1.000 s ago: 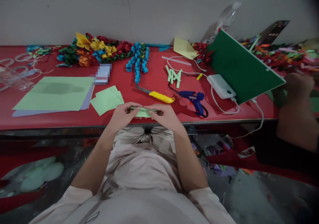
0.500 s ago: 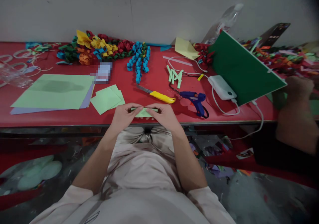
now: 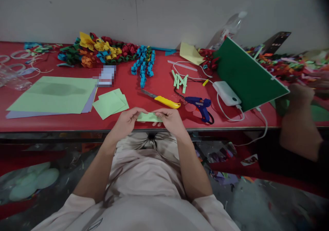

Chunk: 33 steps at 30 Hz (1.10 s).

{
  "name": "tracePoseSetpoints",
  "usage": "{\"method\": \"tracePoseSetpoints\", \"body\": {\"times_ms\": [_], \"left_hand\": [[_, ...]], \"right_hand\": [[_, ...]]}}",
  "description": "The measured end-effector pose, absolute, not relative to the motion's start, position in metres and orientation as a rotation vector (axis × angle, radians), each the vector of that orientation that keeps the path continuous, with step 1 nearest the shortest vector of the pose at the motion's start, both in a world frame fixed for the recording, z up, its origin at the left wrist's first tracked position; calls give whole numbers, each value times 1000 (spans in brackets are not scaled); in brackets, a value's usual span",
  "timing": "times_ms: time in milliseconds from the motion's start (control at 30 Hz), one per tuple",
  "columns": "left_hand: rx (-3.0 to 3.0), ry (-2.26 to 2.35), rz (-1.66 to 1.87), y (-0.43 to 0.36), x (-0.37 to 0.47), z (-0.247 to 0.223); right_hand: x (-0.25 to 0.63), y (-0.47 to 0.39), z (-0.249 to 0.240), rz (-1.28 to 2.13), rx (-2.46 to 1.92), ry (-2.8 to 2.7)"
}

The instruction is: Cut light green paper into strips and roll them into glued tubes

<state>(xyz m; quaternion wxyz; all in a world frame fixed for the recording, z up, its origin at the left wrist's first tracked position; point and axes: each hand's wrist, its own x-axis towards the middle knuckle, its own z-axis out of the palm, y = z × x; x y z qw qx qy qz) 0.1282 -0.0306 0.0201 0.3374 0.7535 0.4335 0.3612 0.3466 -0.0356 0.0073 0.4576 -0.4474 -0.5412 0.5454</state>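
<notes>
A folded piece of light green paper [image 3: 149, 117] is held level between both hands at the table's front edge. My left hand [image 3: 126, 122] pinches its left end, and my right hand [image 3: 171, 120] grips the right end, with some fingertips showing beneath. Light green paper squares [image 3: 110, 103] lie just left of my left hand. Beyond my hands is a yellow cutter [image 3: 167, 101] with its blade pointing left. A blue glue gun [image 3: 200, 104] rests to the right of it, and small folded green strips [image 3: 180, 80] lie behind.
Large green sheets [image 3: 51, 94] lie at the left. Colourful paper chains [image 3: 102, 51] line the wall. A green board [image 3: 249, 75] leans at the right beside a white power bank [image 3: 226, 93] and its cable. Another person's arm [image 3: 298, 125] reaches in at far right.
My left thumb has shifted left from the middle of the paper towards its end, and more of the strip shows. The view has shifted slightly. The other person's arm appears a little farther left.
</notes>
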Motion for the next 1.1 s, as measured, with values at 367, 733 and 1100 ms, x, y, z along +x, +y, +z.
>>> {"method": "tracePoseSetpoints", "body": {"times_ms": [367, 733, 1100], "left_hand": [[2009, 940, 1027, -35, 131, 21], [1991, 1067, 1196, -35, 141, 15], [2194, 880, 1276, -34, 139, 13]], "right_hand": [[347, -35, 15, 1368, -1159, -1317], [349, -38, 13, 1287, -1100, -1425], [351, -36, 12, 1338, -1051, -1339]]}}
